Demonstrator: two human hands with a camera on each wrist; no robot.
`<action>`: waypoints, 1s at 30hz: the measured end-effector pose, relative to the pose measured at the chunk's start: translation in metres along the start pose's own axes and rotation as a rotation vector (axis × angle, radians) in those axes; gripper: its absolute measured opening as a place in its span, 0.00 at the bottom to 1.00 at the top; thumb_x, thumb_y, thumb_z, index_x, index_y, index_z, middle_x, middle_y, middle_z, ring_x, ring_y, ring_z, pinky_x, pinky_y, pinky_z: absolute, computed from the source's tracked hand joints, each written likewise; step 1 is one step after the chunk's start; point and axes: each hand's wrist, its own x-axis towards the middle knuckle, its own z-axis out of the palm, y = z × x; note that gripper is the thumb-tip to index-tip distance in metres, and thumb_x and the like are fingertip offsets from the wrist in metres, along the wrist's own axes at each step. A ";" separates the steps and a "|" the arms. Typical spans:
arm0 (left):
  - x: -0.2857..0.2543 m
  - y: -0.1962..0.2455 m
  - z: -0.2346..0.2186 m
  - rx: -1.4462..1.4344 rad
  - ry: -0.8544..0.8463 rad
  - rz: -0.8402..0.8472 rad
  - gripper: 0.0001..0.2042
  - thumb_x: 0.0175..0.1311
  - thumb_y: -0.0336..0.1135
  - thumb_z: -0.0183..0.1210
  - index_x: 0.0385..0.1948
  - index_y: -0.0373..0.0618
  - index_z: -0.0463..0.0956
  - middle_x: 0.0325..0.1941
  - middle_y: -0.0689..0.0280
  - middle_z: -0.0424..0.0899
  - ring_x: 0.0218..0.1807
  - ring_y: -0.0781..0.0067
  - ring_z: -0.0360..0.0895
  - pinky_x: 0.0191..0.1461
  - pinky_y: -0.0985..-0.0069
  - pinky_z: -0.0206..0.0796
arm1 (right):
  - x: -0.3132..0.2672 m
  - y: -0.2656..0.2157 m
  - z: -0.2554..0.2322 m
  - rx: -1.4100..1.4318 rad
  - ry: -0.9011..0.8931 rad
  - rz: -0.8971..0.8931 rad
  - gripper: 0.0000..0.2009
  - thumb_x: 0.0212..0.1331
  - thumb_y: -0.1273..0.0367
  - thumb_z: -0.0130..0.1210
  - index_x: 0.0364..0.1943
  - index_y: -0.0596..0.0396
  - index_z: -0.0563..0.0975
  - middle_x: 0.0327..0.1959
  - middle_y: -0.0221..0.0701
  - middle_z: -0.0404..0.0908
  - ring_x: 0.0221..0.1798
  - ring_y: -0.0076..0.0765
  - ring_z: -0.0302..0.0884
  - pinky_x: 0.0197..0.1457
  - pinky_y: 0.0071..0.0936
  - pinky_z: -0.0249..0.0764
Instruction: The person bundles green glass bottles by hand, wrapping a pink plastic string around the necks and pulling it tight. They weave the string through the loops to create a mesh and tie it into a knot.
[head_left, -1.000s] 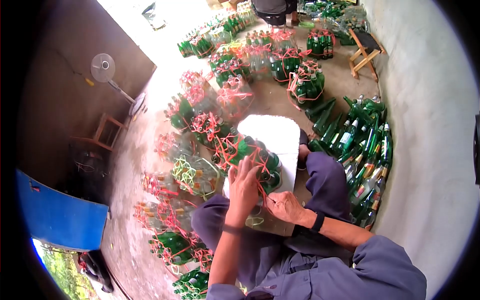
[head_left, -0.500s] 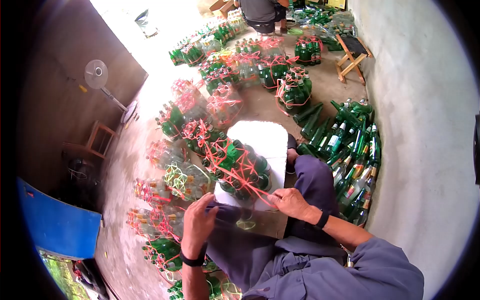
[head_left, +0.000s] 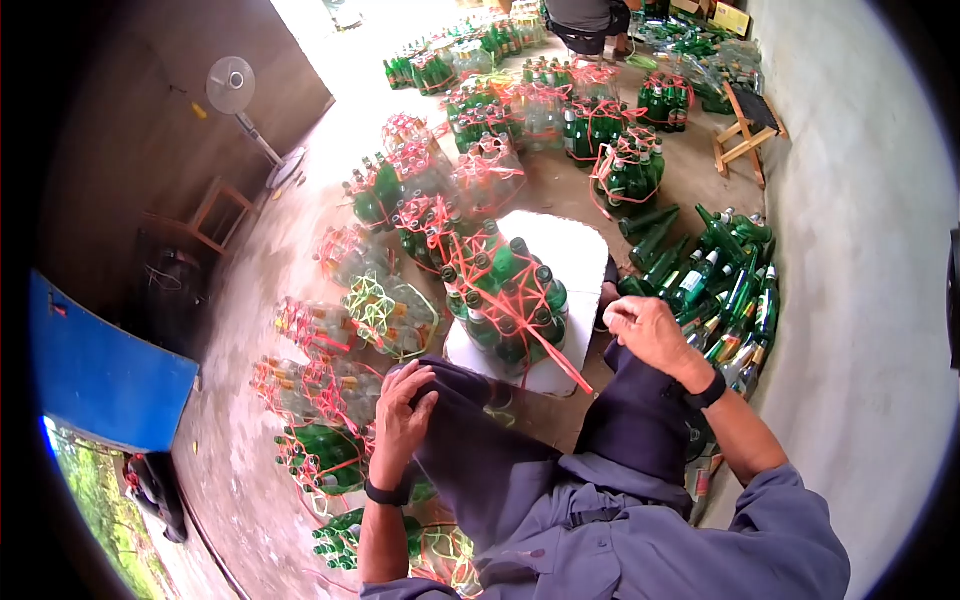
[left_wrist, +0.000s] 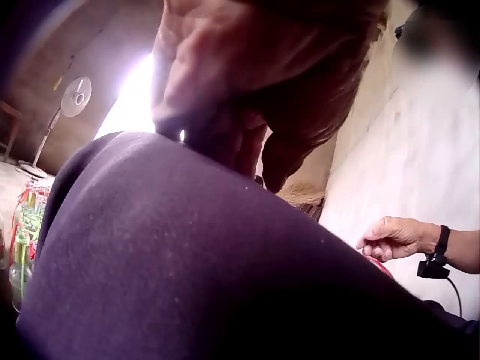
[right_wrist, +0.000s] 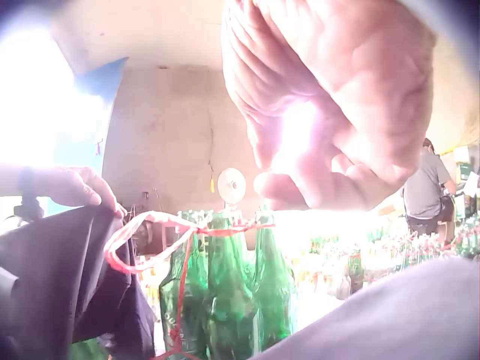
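A bundle of green glass bottles (head_left: pixel 505 290), tied across the necks with red plastic strap (head_left: pixel 520 312), stands on a white block (head_left: pixel 575 240) in front of the knees. The loose strap tail points toward the lap. My left hand (head_left: pixel 402 410) rests on the left knee (left_wrist: pixel 172 232), fingers relaxed, holding nothing. Above the right knee, apart from the strap tail, is my right hand (head_left: pixel 655 338). Its fingers (right_wrist: pixel 315 176) bend loosely with nothing held between them. In the right wrist view the bottles (right_wrist: pixel 229 292) and strap loop appear below and beyond that hand.
Strapped bottle bundles (head_left: pixel 395 315) line the left side and the far floor. Loose green bottles (head_left: pixel 735 290) lie heaped along the right wall. A folding stool (head_left: pixel 745 130), a standing fan (head_left: pixel 232 90) and a seated person (head_left: pixel 590 18) are farther back.
The left hand has left the bundle and come down onto the knee. The right hand has let go of the strap tail and moved right, away from the bottles.
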 end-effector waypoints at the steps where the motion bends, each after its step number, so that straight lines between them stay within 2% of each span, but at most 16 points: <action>1: 0.000 0.001 -0.001 -0.037 -0.002 -0.007 0.16 0.62 0.26 0.67 0.53 0.42 0.85 0.67 0.52 0.81 0.71 0.51 0.74 0.76 0.60 0.62 | 0.004 -0.010 -0.007 -0.025 -0.007 -0.014 0.13 0.65 0.64 0.60 0.37 0.62 0.85 0.31 0.47 0.85 0.35 0.53 0.86 0.41 0.39 0.80; 6: 0.002 -0.003 0.002 -0.098 0.001 -0.004 0.16 0.61 0.27 0.67 0.52 0.42 0.85 0.67 0.53 0.81 0.71 0.53 0.73 0.75 0.62 0.62 | 0.028 -0.054 -0.040 -0.148 -0.079 -0.116 0.13 0.65 0.63 0.61 0.37 0.62 0.85 0.32 0.48 0.86 0.35 0.53 0.85 0.42 0.41 0.79; 7: 0.002 -0.003 0.003 -0.086 0.002 0.007 0.16 0.61 0.27 0.67 0.52 0.42 0.85 0.67 0.53 0.81 0.71 0.54 0.73 0.75 0.63 0.62 | 0.035 -0.057 -0.043 -0.147 -0.080 -0.119 0.13 0.65 0.63 0.61 0.37 0.62 0.85 0.32 0.48 0.86 0.35 0.53 0.85 0.42 0.41 0.79; 9: 0.002 -0.005 0.004 -0.066 0.002 0.016 0.16 0.61 0.27 0.67 0.52 0.42 0.86 0.67 0.53 0.80 0.71 0.54 0.73 0.75 0.63 0.62 | 0.047 -0.061 -0.049 -0.281 -0.108 -0.238 0.14 0.65 0.62 0.60 0.36 0.63 0.85 0.32 0.48 0.85 0.36 0.54 0.85 0.43 0.43 0.79; 10: 0.001 -0.006 0.005 -0.046 -0.003 0.026 0.16 0.61 0.27 0.67 0.52 0.42 0.86 0.67 0.54 0.80 0.72 0.54 0.73 0.76 0.62 0.62 | 0.052 -0.064 -0.052 -0.279 -0.110 -0.237 0.14 0.65 0.62 0.60 0.36 0.63 0.85 0.32 0.48 0.85 0.36 0.54 0.85 0.43 0.43 0.79; 12: 0.001 -0.003 0.004 -0.043 -0.010 0.016 0.16 0.61 0.27 0.66 0.52 0.42 0.86 0.68 0.53 0.80 0.72 0.54 0.72 0.76 0.62 0.61 | 0.063 -0.069 -0.055 -0.374 -0.222 -0.278 0.15 0.65 0.64 0.60 0.38 0.67 0.84 0.29 0.49 0.84 0.32 0.50 0.84 0.40 0.39 0.77; 14: 0.001 -0.001 0.003 -0.038 -0.018 0.005 0.16 0.61 0.27 0.66 0.52 0.43 0.86 0.68 0.53 0.80 0.72 0.53 0.72 0.76 0.62 0.61 | 0.072 -0.065 -0.052 -0.345 -0.241 -0.281 0.15 0.64 0.63 0.60 0.38 0.66 0.84 0.29 0.49 0.84 0.32 0.50 0.84 0.40 0.40 0.77; 16: 0.003 0.000 0.001 -0.051 -0.045 0.004 0.16 0.62 0.28 0.67 0.52 0.43 0.86 0.69 0.53 0.79 0.73 0.53 0.71 0.76 0.61 0.60 | 0.083 -0.064 -0.048 -0.382 -0.321 -0.193 0.17 0.62 0.61 0.61 0.31 0.65 0.84 0.32 0.51 0.85 0.40 0.58 0.85 0.49 0.46 0.78; 20: 0.004 0.016 -0.004 -0.057 -0.055 -0.038 0.15 0.62 0.30 0.67 0.52 0.43 0.86 0.66 0.52 0.82 0.71 0.52 0.74 0.77 0.60 0.59 | 0.096 -0.054 -0.035 -0.468 -0.318 -0.243 0.17 0.61 0.60 0.62 0.31 0.64 0.84 0.32 0.51 0.86 0.42 0.59 0.86 0.51 0.48 0.79; 22: 0.010 0.025 -0.010 -0.039 -0.044 0.051 0.14 0.65 0.30 0.66 0.52 0.41 0.86 0.58 0.53 0.87 0.64 0.57 0.81 0.73 0.64 0.64 | 0.102 -0.055 -0.030 -0.536 -0.304 -0.285 0.16 0.61 0.60 0.63 0.33 0.62 0.85 0.34 0.51 0.86 0.44 0.59 0.86 0.53 0.49 0.79; 23: 0.015 0.033 -0.013 -0.039 -0.042 0.054 0.14 0.65 0.30 0.66 0.52 0.41 0.86 0.58 0.53 0.87 0.64 0.57 0.81 0.73 0.64 0.64 | 0.108 -0.057 -0.029 -0.538 -0.301 -0.287 0.16 0.61 0.60 0.63 0.33 0.62 0.85 0.34 0.51 0.86 0.44 0.59 0.86 0.53 0.49 0.79; 25: 0.022 0.055 -0.020 -0.235 -0.065 -0.101 0.13 0.68 0.30 0.64 0.51 0.39 0.86 0.51 0.56 0.91 0.56 0.65 0.85 0.67 0.69 0.70 | 0.114 -0.057 -0.021 -0.632 -0.345 -0.289 0.15 0.60 0.60 0.63 0.34 0.61 0.85 0.37 0.50 0.87 0.46 0.59 0.86 0.54 0.50 0.79; 26: 0.027 0.061 -0.023 -0.238 -0.069 -0.102 0.13 0.68 0.30 0.64 0.51 0.39 0.86 0.51 0.56 0.91 0.56 0.65 0.85 0.67 0.69 0.70 | 0.118 -0.056 -0.017 -0.632 -0.347 -0.285 0.15 0.60 0.60 0.63 0.34 0.61 0.85 0.37 0.50 0.87 0.46 0.59 0.86 0.54 0.50 0.79; 28: 0.044 0.073 -0.029 -0.231 -0.085 -0.044 0.12 0.70 0.29 0.62 0.52 0.37 0.85 0.49 0.59 0.91 0.53 0.73 0.86 0.60 0.73 0.74 | 0.125 -0.052 -0.007 -0.682 -0.329 -0.331 0.16 0.63 0.58 0.63 0.41 0.58 0.85 0.41 0.46 0.88 0.50 0.54 0.85 0.56 0.49 0.78; 30: 0.058 0.091 -0.033 -0.271 -0.081 -0.026 0.12 0.69 0.27 0.61 0.51 0.37 0.86 0.48 0.59 0.92 0.52 0.73 0.86 0.59 0.74 0.75 | 0.134 -0.052 0.002 -0.681 -0.363 -0.311 0.17 0.62 0.56 0.63 0.42 0.58 0.85 0.41 0.46 0.88 0.51 0.54 0.84 0.56 0.50 0.78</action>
